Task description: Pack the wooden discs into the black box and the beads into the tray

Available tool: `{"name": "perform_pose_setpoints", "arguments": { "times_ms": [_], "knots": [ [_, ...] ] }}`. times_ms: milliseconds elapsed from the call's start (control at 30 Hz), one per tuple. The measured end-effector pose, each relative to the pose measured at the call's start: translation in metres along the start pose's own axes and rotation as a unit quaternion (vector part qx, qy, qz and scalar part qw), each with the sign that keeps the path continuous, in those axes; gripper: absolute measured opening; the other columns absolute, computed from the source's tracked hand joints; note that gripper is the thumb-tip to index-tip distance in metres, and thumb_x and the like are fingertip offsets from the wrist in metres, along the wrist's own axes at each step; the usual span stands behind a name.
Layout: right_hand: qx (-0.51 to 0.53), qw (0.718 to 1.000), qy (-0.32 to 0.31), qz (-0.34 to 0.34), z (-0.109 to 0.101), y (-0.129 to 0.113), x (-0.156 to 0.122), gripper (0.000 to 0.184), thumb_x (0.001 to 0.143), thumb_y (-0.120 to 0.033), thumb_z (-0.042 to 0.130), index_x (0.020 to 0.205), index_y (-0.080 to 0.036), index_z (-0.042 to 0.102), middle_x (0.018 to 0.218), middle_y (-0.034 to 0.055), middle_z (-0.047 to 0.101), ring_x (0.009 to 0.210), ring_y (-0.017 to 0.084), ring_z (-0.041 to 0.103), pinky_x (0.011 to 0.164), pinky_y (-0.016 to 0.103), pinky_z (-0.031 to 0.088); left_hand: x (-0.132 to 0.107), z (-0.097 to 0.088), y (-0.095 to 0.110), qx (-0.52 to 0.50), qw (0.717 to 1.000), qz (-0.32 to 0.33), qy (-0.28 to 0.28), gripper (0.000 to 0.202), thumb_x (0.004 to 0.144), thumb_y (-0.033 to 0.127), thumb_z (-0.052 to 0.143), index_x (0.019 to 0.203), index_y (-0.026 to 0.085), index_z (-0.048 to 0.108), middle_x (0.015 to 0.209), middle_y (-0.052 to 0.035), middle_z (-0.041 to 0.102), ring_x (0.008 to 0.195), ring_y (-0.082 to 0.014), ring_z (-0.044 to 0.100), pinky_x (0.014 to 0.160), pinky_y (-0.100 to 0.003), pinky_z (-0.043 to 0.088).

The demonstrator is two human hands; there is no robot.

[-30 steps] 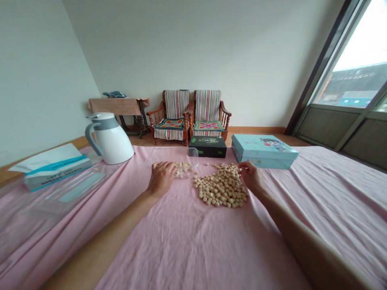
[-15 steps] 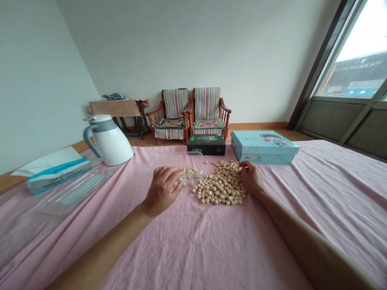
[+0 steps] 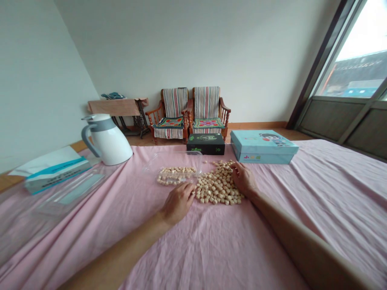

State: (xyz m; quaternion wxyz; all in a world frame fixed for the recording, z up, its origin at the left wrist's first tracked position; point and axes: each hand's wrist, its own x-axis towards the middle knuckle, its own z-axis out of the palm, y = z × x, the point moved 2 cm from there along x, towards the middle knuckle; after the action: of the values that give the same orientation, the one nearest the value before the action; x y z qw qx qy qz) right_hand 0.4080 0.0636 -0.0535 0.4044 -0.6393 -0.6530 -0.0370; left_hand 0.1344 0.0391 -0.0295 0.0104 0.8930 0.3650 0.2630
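Note:
A heap of small beige round pieces [image 3: 218, 186] lies on the pink cloth [image 3: 211, 241]. To its left a clear plastic container [image 3: 178, 154] lies on the cloth with more of the same pieces [image 3: 174, 175] inside. My left hand [image 3: 177, 202] rests on the cloth at the heap's near left edge, fingers curled together with the tips touching pieces. My right hand [image 3: 242, 179] lies on the heap's right side with its fingers stretched over the pieces.
A white jug [image 3: 107, 139] stands at the back left, with a blue-and-white packet [image 3: 54, 171] and clear plastic sleeve [image 3: 72, 191] beside it. A black box [image 3: 206, 144] and a light blue box [image 3: 263, 146] sit behind the heap. Two wooden chairs [image 3: 189, 114] stand by the wall.
My left hand has left the container and moved nearer and right, to the heap's left edge. The pieces in the container now show. My right hand has shifted slightly left onto the heap.

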Motion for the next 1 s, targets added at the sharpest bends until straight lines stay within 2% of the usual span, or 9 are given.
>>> {"name": "perform_pose_setpoints", "arguments": {
  "times_ms": [100, 267, 333, 433, 500, 600, 733, 833, 1000],
  "knots": [
    [-0.001, 1.000, 0.003, 0.004, 0.001, 0.002, 0.000, 0.024, 0.081, -0.016, 0.039, 0.093, -0.018, 0.059, 0.095, 0.0074, 0.063, 0.078, 0.017, 0.059, 0.073, 0.027, 0.044, 0.002, -0.010, 0.007, -0.013, 0.999, 0.031, 0.019, 0.014, 0.079, 0.006, 0.051, 0.084, 0.019, 0.054, 0.083, -0.0032, 0.061, 0.081, -0.0168, 0.060, 0.072, -0.027, 0.048],
    [-0.007, 1.000, 0.006, -0.001, 0.002, 0.004, 0.001, 0.024, 0.081, -0.016, 0.038, 0.092, -0.018, 0.059, 0.093, 0.0069, 0.063, 0.079, 0.017, 0.058, 0.074, 0.027, 0.043, 0.027, -0.054, 0.007, 0.009, 0.984, 0.033, 0.176, 0.007, 0.084, 0.013, 0.050, 0.084, 0.018, 0.055, 0.082, -0.0038, 0.061, 0.079, -0.0169, 0.058, 0.073, -0.029, 0.048],
    [-0.006, 1.000, 0.011, -0.004, 0.002, 0.005, 0.001, 0.024, 0.081, -0.016, 0.039, 0.092, -0.018, 0.060, 0.092, 0.0068, 0.063, 0.078, 0.017, 0.058, 0.073, 0.027, 0.043, 0.037, -0.069, 0.001, 0.014, 0.975, 0.030, 0.218, 0.008, 0.086, 0.016, 0.051, 0.092, 0.018, 0.056, 0.087, -0.0046, 0.062, 0.082, -0.0169, 0.059, 0.076, -0.030, 0.049],
    [0.002, 1.000, 0.019, -0.008, 0.003, 0.006, 0.001, 0.023, 0.080, -0.016, 0.040, 0.091, -0.018, 0.060, 0.089, 0.0060, 0.064, 0.074, 0.017, 0.058, 0.070, 0.027, 0.043, 0.041, -0.074, -0.004, 0.021, 0.966, 0.059, 0.250, 0.016, 0.087, 0.017, 0.051, 0.102, 0.018, 0.057, 0.095, -0.0059, 0.063, 0.088, -0.0172, 0.060, 0.081, -0.031, 0.049],
    [0.005, 1.000, 0.023, -0.014, 0.003, 0.006, 0.001, 0.022, 0.079, -0.015, 0.041, 0.090, -0.019, 0.060, 0.088, 0.0055, 0.063, 0.073, 0.017, 0.058, 0.069, 0.026, 0.043, 0.035, -0.065, -0.003, 0.024, 0.970, 0.098, 0.221, 0.014, 0.088, 0.016, 0.050, 0.100, 0.018, 0.057, 0.092, -0.0053, 0.064, 0.087, -0.0166, 0.061, 0.081, -0.030, 0.050],
    [0.004, 0.999, 0.026, -0.022, 0.004, 0.007, 0.001, 0.021, 0.079, -0.015, 0.041, 0.089, -0.019, 0.060, 0.087, 0.0055, 0.063, 0.073, 0.017, 0.057, 0.068, 0.027, 0.042, 0.022, -0.040, 0.002, 0.047, 0.986, 0.138, 0.082, 0.015, 0.090, 0.014, 0.046, 0.094, 0.018, 0.059, 0.086, -0.0041, 0.065, 0.082, -0.0155, 0.063, 0.076, -0.027, 0.051],
    [0.003, 1.000, 0.025, -0.016, 0.003, 0.006, 0.000, 0.021, 0.080, -0.016, 0.041, 0.088, -0.019, 0.060, 0.088, 0.0054, 0.063, 0.071, 0.016, 0.057, 0.068, 0.027, 0.042, 0.015, -0.014, 0.003, 0.109, 0.986, 0.072, -0.101, 0.020, 0.089, 0.010, 0.041, 0.088, 0.016, 0.060, 0.087, -0.0055, 0.065, 0.079, -0.0179, 0.064, 0.067, -0.027, 0.050],
    [0.004, 1.000, 0.020, -0.015, 0.002, 0.005, 0.000, 0.020, 0.080, -0.016, 0.041, 0.088, -0.019, 0.060, 0.088, 0.0053, 0.063, 0.072, 0.017, 0.057, 0.068, 0.027, 0.042, 0.017, -0.007, 0.000, 0.123, 0.983, 0.027, -0.134, 0.020, 0.089, 0.011, 0.041, 0.093, 0.016, 0.059, 0.093, -0.0071, 0.065, 0.082, -0.0196, 0.064, 0.067, -0.028, 0.049],
    [0.002, 1.000, 0.019, -0.005, 0.002, 0.006, 0.000, 0.022, 0.081, -0.015, 0.041, 0.089, -0.018, 0.060, 0.089, 0.0061, 0.063, 0.073, 0.017, 0.058, 0.070, 0.027, 0.042, 0.017, -0.003, -0.007, 0.062, 0.992, -0.013, -0.107, 0.015, 0.087, 0.014, 0.047, 0.098, 0.018, 0.057, 0.095, -0.0053, 0.064, 0.088, -0.0192, 0.063, 0.073, -0.027, 0.047]
  ]
}}
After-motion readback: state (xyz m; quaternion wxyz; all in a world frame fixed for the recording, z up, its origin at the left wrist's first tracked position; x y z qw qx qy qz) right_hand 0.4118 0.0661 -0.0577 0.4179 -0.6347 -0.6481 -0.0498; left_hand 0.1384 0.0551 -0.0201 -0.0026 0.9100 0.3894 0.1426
